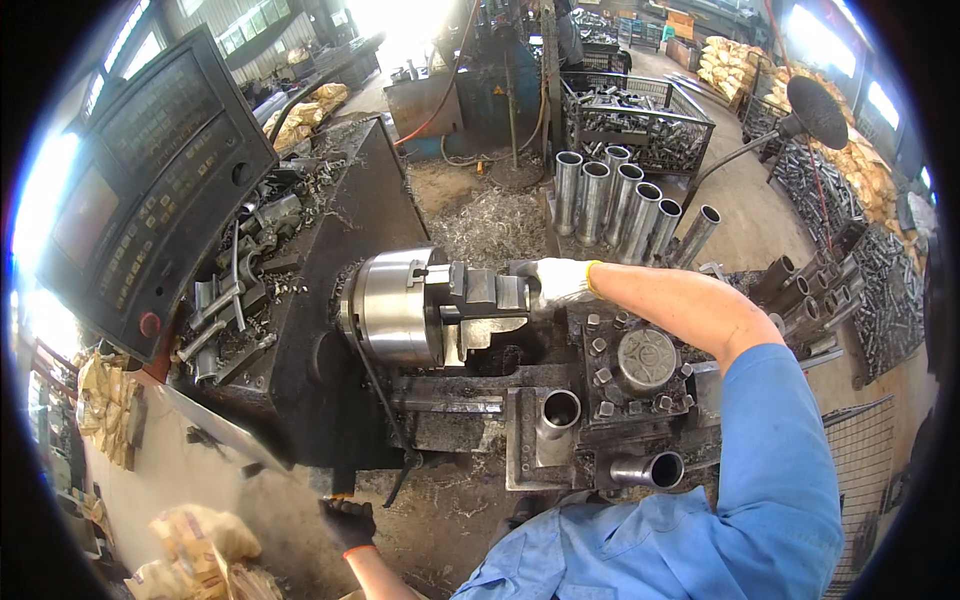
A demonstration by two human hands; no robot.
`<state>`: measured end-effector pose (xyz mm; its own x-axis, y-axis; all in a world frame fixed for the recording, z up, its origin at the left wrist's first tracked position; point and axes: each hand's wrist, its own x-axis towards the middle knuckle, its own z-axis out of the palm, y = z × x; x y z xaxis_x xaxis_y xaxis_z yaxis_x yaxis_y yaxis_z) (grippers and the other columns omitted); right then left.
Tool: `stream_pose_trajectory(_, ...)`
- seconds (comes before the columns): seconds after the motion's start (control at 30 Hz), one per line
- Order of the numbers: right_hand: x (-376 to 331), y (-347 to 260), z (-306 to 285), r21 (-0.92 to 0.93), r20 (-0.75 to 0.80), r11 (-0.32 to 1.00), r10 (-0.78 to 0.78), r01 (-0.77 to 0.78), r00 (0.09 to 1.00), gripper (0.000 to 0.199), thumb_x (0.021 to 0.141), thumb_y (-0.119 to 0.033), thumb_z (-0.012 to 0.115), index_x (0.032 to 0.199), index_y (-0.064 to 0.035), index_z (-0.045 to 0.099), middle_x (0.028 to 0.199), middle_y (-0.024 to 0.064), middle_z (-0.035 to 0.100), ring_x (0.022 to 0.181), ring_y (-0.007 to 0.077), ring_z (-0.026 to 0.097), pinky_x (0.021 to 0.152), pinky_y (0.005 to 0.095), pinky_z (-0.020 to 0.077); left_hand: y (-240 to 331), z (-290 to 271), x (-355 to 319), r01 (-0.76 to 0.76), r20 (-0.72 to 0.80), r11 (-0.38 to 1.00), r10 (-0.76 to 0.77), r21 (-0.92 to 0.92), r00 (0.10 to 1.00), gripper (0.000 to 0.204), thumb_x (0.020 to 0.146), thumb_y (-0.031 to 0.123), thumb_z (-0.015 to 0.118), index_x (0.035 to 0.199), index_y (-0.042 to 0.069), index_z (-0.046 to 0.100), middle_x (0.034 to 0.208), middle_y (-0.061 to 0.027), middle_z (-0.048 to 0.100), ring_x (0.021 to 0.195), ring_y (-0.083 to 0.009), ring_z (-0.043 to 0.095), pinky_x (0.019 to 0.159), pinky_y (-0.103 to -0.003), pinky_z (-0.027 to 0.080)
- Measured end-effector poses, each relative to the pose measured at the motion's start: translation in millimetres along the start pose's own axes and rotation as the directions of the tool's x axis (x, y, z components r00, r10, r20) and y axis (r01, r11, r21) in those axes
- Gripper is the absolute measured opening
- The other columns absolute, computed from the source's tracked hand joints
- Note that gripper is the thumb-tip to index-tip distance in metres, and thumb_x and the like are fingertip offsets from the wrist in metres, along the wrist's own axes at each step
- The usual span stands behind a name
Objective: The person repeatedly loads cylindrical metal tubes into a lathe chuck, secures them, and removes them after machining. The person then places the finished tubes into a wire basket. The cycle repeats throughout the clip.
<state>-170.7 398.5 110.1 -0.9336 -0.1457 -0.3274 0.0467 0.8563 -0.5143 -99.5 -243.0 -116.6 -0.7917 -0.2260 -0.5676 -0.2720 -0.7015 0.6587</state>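
Observation:
My right hand (562,282), in a pale glove with an orange-yellow cuff, is at the open end of the lathe chuck (398,307). Its fingers look closed beside the stepped chuck jaws (482,290); what they grip is hidden. Down at the lower left, my left hand (350,524) wears a dark glove with an orange cuff, by the lower edge of the machine. Its fingers are too dark to read. Below the jaws, one metal tube (560,412) stands upright near the bolted tool post (646,362), and another tube (648,470) lies on its side.
A control panel (150,190) leans in at the left, above scrap and chips. Several upright tubes (594,200) stand beyond my right arm. Farther back is a wire bin (640,120) of metal parts. A round lamp (816,112) hangs at the right. Sacks (205,550) lie at the lower left.

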Motion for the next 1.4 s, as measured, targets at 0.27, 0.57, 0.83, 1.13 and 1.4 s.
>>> stream_pose_trajectory(0.27, -154, -36, -32, 0.197, -0.523, 0.980, 0.083, 0.026, 0.848, 0.069, 0.086, -0.037, 0.075, 0.145, -0.0050, 0.061, 0.123, 0.0135, 0.076, 0.111, 0.0233, 0.073, 0.103, 0.0355, 0.0557, -4, -19, 21, -0.131, 0.113, 0.970, 0.110, 0.206, 0.988, 0.037, 0.104, 0.050, 0.059, 0.091, 0.015, 0.060, 0.058, 0.0002, 0.048, 0.050, -0.0151, 0.046, 0.049, -0.033, 0.039)
stream_pose_trajectory(0.57, -338, 2, 120, 0.473, -0.873, 0.880, 0.458, 0.055, 0.168, 0.033, 0.090, -0.007, 0.072, 0.121, 0.0057, 0.071, 0.120, 0.0140, 0.073, 0.108, 0.0205, 0.068, 0.097, 0.0330, 0.0544, 114, 188, -137, -0.741, 0.704, -0.521, 0.704, 0.425, -0.091, 0.046, 0.097, 0.022, 0.074, 0.138, 0.005, 0.061, 0.132, -0.0181, 0.067, 0.121, -0.0357, 0.064, 0.104, -0.045, 0.051)
stream_pose_trajectory(0.83, -397, 25, 224, 0.619, -0.774, 0.785, 0.610, 0.001, 0.170, 0.027, 0.095, -0.004, 0.066, 0.120, 0.0053, 0.071, 0.107, 0.0079, 0.074, 0.089, 0.0128, 0.066, 0.081, 0.0286, 0.0550, 219, 393, -92, -0.311, 0.720, -0.651, 0.606, 0.693, 0.336, 0.073, 0.102, 0.038, 0.056, 0.164, 0.015, 0.026, 0.120, -0.0238, 0.074, 0.108, -0.0453, 0.072, 0.089, -0.059, 0.055)
stream_pose_trajectory(1.13, -428, -19, 224, 0.586, -0.765, 0.804, 0.589, -0.096, 0.260, 0.030, 0.088, -0.006, 0.069, 0.115, 0.0053, 0.074, 0.107, 0.0128, 0.078, 0.095, 0.0182, 0.073, 0.088, 0.0315, 0.0575, 250, 419, -71, -0.306, 0.711, -0.647, 0.580, 0.699, 0.397, 0.085, 0.099, 0.050, 0.054, 0.168, 0.016, 0.019, 0.135, -0.0256, 0.068, 0.122, -0.0438, 0.068, 0.099, -0.056, 0.052)
stream_pose_trajectory(1.4, -409, -1, 239, 0.719, -0.601, 0.694, 0.590, 0.043, 0.539, 0.050, 0.084, -0.022, 0.078, 0.126, 0.0039, 0.071, 0.116, 0.0166, 0.077, 0.102, 0.0220, 0.074, 0.093, 0.0331, 0.0583, -33, 186, -235, -0.964, 0.940, 0.014, 0.220, 0.265, 0.261, 0.030, 0.098, 0.017, 0.071, 0.126, 0.006, 0.069, 0.103, -0.0133, 0.074, 0.092, -0.0232, 0.071, 0.083, -0.038, 0.058)
